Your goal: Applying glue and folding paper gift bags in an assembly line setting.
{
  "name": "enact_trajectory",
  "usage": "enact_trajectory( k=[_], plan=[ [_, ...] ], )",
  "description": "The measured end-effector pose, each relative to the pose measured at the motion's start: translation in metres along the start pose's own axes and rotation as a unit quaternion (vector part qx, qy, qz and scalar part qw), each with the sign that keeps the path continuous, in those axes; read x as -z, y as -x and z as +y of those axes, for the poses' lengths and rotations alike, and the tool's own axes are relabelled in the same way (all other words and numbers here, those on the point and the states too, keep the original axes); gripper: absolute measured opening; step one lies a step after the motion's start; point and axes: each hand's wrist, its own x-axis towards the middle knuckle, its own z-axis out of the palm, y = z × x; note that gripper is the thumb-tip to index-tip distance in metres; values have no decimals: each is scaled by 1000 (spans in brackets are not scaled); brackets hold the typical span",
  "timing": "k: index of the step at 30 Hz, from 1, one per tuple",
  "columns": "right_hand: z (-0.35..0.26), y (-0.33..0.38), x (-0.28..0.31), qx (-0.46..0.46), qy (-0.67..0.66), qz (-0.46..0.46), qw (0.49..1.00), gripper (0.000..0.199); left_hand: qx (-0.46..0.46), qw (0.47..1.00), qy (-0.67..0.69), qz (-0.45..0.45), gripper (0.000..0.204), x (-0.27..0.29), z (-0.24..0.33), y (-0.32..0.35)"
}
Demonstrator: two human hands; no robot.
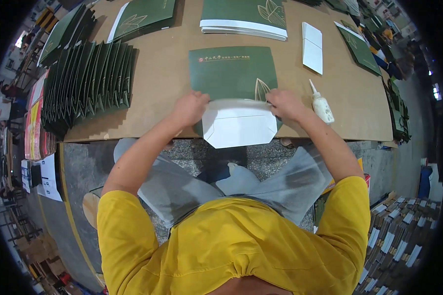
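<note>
**Folding the white bottom flap of a green paper bag**

My left hand and right hand press flat, fingers closed on the white flap of the green bag, which lies at the near edge of the cardboard worktop. I judge the fold is being creased; next comes the glue bottle just beside my right hand.

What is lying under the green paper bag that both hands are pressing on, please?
The green paper bag lies flat on a brown cardboard sheet, left hand and right hand pressing its white folded bottom. Anything beneath it is hidden.
</note>
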Motion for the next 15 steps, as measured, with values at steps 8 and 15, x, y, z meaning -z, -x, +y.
enact_trajectory(
  k=[8, 15],
  plan=[
    [-38, 14, -20, 120, 167, 130, 970, 20, -50, 977, -208, 2, 22, -3, 56, 33],
    [-25, 76, -6, 164, 22, 104, 981, 56, -74, 991, -82, -81, 55, 5, 58, 82]
  ],
)
